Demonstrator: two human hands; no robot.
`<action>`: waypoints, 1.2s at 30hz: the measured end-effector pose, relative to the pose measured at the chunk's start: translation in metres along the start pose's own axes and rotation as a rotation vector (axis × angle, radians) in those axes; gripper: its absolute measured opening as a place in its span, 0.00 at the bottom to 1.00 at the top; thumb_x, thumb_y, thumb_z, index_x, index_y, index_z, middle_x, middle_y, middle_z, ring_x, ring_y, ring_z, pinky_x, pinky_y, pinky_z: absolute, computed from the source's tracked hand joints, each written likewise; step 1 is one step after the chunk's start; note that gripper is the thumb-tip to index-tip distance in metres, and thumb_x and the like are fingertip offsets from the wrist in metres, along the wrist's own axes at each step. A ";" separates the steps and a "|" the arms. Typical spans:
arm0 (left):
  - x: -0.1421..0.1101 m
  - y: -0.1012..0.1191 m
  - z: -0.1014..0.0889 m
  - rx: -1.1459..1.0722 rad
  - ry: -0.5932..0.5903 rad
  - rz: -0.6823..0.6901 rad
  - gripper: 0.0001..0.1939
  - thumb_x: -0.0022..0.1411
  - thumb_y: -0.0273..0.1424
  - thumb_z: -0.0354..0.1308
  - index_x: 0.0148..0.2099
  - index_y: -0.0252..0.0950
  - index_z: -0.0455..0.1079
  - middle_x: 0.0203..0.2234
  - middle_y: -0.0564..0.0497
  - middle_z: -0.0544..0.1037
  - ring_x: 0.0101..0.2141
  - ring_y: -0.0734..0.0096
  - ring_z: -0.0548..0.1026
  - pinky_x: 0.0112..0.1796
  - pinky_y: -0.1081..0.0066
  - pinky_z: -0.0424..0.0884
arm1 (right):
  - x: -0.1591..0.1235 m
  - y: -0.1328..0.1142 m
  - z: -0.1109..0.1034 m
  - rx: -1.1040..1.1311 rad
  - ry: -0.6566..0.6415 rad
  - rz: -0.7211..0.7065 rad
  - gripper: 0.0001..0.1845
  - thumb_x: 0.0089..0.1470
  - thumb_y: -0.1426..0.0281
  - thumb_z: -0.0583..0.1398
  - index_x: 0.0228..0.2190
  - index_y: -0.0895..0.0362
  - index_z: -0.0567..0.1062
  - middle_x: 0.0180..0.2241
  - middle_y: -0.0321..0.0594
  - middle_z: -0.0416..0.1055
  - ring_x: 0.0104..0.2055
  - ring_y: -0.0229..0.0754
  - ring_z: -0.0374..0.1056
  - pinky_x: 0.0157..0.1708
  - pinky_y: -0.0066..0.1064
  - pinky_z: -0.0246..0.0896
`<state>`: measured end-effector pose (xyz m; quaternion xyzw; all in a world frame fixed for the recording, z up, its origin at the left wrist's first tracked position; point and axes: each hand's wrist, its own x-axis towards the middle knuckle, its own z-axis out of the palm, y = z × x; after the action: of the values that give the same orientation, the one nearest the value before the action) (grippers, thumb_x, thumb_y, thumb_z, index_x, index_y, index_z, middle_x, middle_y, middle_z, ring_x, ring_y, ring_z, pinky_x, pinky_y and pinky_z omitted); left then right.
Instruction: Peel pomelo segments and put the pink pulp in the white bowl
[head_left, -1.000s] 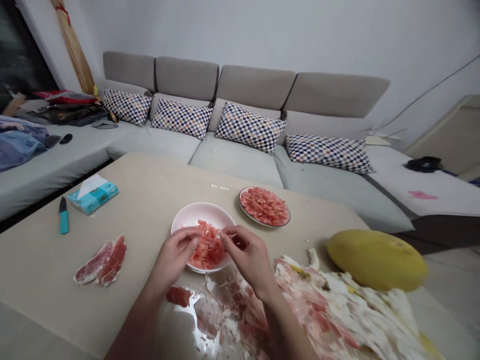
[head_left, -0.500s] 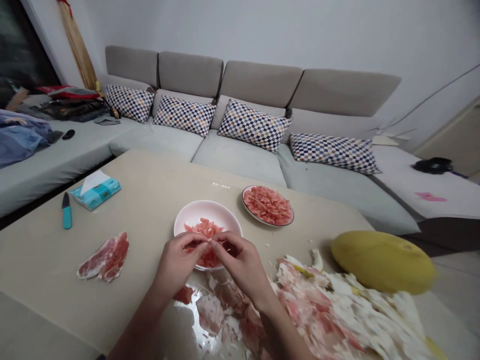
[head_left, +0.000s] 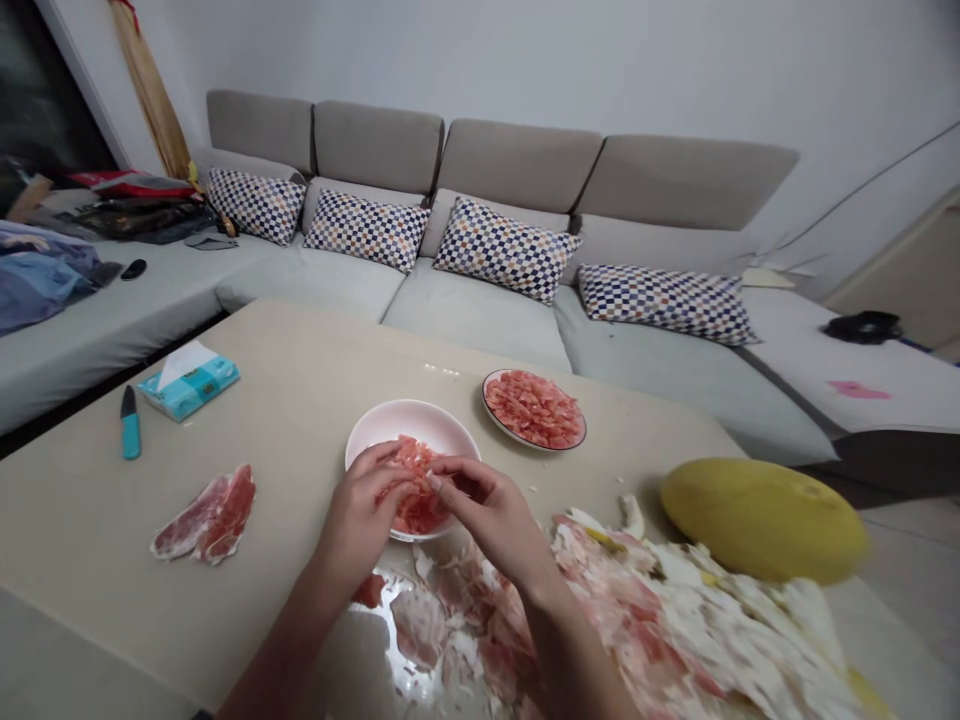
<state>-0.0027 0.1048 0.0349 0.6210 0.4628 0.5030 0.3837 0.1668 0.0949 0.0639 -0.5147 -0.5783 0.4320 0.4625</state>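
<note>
1. Over the middle of the table (head_left: 315,360), the left hand (head_left: 367,505) and right hand (head_left: 495,510) have drawn slightly apart; half a second ago their fingertips met. That leaves more of the red flesh (head_left: 416,512) in the white bowl (head_left: 375,422) visible between them.
2. Left grip: fingers loosely curled. Right grip: thumb close to the fingers. Whether either pinches a scrap, I cannot tell.
3. Near the far edge, a dark-rimmed plate (head_left: 517,442) carries heaped red flesh, apart from the bowl.
4. Toward the left edge lie a knife (head_left: 130,437), a tissue pack (head_left: 191,390) and, nearer, some segments (head_left: 210,515).
5. By the right edge sits a yellow fruit (head_left: 765,518); a sprawl of peelings (head_left: 697,610) crowds the near right corner, reaching the right forearm.
6. The hands hide part of the bowl's near side.
</note>
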 end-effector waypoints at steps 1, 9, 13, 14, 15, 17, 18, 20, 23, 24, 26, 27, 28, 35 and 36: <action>0.000 0.000 0.000 0.025 0.019 0.009 0.08 0.59 0.28 0.59 0.35 0.42 0.80 0.46 0.46 0.76 0.50 0.59 0.73 0.52 0.64 0.65 | -0.001 -0.001 0.001 -0.038 -0.001 -0.022 0.12 0.52 0.61 0.65 0.34 0.56 0.80 0.34 0.41 0.78 0.32 0.41 0.72 0.33 0.31 0.68; -0.003 0.006 -0.006 -0.248 -0.072 -0.200 0.08 0.61 0.37 0.60 0.40 0.40 0.74 0.36 0.50 0.78 0.37 0.65 0.76 0.39 0.68 0.71 | -0.008 0.003 0.013 -0.196 0.014 -0.169 0.11 0.57 0.70 0.61 0.43 0.55 0.78 0.43 0.44 0.78 0.39 0.43 0.75 0.40 0.35 0.72; -0.005 0.009 -0.004 -0.217 -0.044 -0.216 0.05 0.57 0.33 0.63 0.34 0.38 0.76 0.33 0.50 0.78 0.36 0.65 0.76 0.38 0.70 0.71 | -0.010 0.003 0.015 -0.245 -0.024 -0.248 0.09 0.58 0.71 0.60 0.41 0.55 0.77 0.40 0.43 0.78 0.40 0.43 0.74 0.40 0.34 0.72; -0.005 0.009 -0.004 -0.204 -0.034 -0.208 0.04 0.57 0.33 0.62 0.33 0.38 0.76 0.32 0.50 0.78 0.35 0.65 0.76 0.38 0.70 0.71 | -0.010 0.002 0.015 -0.253 -0.041 -0.252 0.09 0.58 0.71 0.60 0.40 0.55 0.78 0.39 0.42 0.78 0.39 0.43 0.74 0.40 0.34 0.71; -0.006 0.009 -0.005 -0.202 -0.031 -0.201 0.04 0.58 0.32 0.62 0.33 0.37 0.75 0.32 0.50 0.78 0.35 0.65 0.76 0.38 0.70 0.71 | -0.010 0.001 0.015 -0.261 -0.057 -0.250 0.08 0.58 0.71 0.60 0.39 0.55 0.78 0.38 0.42 0.78 0.38 0.42 0.74 0.39 0.33 0.71; -0.006 0.009 -0.005 -0.227 -0.041 -0.191 0.05 0.58 0.33 0.62 0.34 0.37 0.75 0.31 0.50 0.78 0.34 0.66 0.76 0.38 0.71 0.71 | -0.009 -0.001 0.015 -0.281 -0.065 -0.239 0.07 0.58 0.72 0.60 0.37 0.55 0.78 0.36 0.40 0.78 0.36 0.41 0.73 0.37 0.31 0.70; -0.007 0.010 -0.005 -0.244 -0.050 -0.187 0.05 0.59 0.33 0.61 0.34 0.37 0.74 0.31 0.51 0.78 0.34 0.67 0.76 0.37 0.71 0.71 | -0.009 -0.002 0.014 -0.294 -0.062 -0.233 0.07 0.57 0.73 0.60 0.36 0.55 0.78 0.35 0.40 0.77 0.35 0.41 0.73 0.35 0.30 0.69; -0.007 0.011 -0.006 -0.276 -0.070 -0.185 0.06 0.60 0.33 0.60 0.34 0.36 0.73 0.30 0.51 0.76 0.33 0.69 0.75 0.36 0.72 0.70 | -0.009 -0.004 0.013 -0.317 -0.055 -0.223 0.05 0.56 0.73 0.60 0.33 0.56 0.78 0.31 0.38 0.77 0.32 0.40 0.71 0.32 0.28 0.68; -0.008 0.014 -0.008 -0.299 -0.083 -0.201 0.07 0.61 0.34 0.59 0.34 0.35 0.71 0.27 0.54 0.74 0.28 0.73 0.71 0.30 0.75 0.68 | -0.009 -0.006 0.009 -0.319 -0.058 -0.200 0.04 0.55 0.71 0.61 0.31 0.56 0.78 0.28 0.37 0.76 0.29 0.39 0.70 0.29 0.28 0.65; -0.008 0.015 -0.009 -0.297 -0.082 -0.205 0.08 0.61 0.35 0.60 0.34 0.35 0.71 0.26 0.54 0.73 0.27 0.75 0.70 0.29 0.76 0.67 | -0.009 -0.007 0.008 -0.310 -0.059 -0.190 0.05 0.55 0.70 0.62 0.31 0.56 0.78 0.28 0.37 0.76 0.29 0.39 0.70 0.29 0.28 0.65; -0.007 0.015 -0.011 -0.290 -0.072 -0.213 0.09 0.61 0.36 0.60 0.34 0.35 0.71 0.25 0.55 0.72 0.24 0.76 0.67 0.27 0.76 0.65 | -0.009 -0.007 0.007 -0.286 -0.060 -0.174 0.05 0.55 0.68 0.62 0.31 0.56 0.79 0.30 0.37 0.78 0.30 0.39 0.71 0.30 0.28 0.65; -0.007 0.015 -0.011 -0.288 -0.068 -0.217 0.09 0.61 0.36 0.60 0.34 0.35 0.71 0.25 0.55 0.72 0.24 0.77 0.66 0.26 0.77 0.64 | -0.008 -0.007 0.006 -0.275 -0.061 -0.168 0.05 0.55 0.68 0.62 0.32 0.55 0.79 0.31 0.38 0.78 0.31 0.40 0.71 0.31 0.29 0.66; -0.007 0.015 -0.012 -0.287 -0.065 -0.222 0.10 0.61 0.36 0.60 0.34 0.34 0.70 0.25 0.55 0.72 0.23 0.77 0.66 0.26 0.77 0.64 | -0.008 -0.007 0.006 -0.266 -0.064 -0.163 0.06 0.55 0.68 0.62 0.34 0.55 0.79 0.32 0.39 0.79 0.31 0.40 0.72 0.32 0.29 0.66; -0.007 0.009 -0.015 -0.276 -0.055 -0.228 0.11 0.62 0.38 0.59 0.35 0.35 0.69 0.24 0.56 0.69 0.22 0.79 0.63 0.24 0.77 0.62 | -0.008 -0.008 0.004 -0.247 -0.076 -0.169 0.09 0.57 0.68 0.61 0.37 0.55 0.81 0.34 0.41 0.79 0.32 0.40 0.73 0.33 0.29 0.67; -0.007 0.009 -0.016 -0.272 -0.054 -0.225 0.11 0.62 0.38 0.59 0.35 0.35 0.69 0.24 0.56 0.69 0.22 0.79 0.63 0.24 0.77 0.62 | -0.008 -0.009 0.003 -0.248 -0.072 -0.168 0.09 0.57 0.68 0.61 0.36 0.56 0.81 0.34 0.40 0.79 0.32 0.40 0.73 0.32 0.29 0.67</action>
<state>-0.0167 0.0962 0.0443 0.5209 0.4465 0.4979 0.5305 0.1621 0.0859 0.0710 -0.5018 -0.6846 0.3354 0.4088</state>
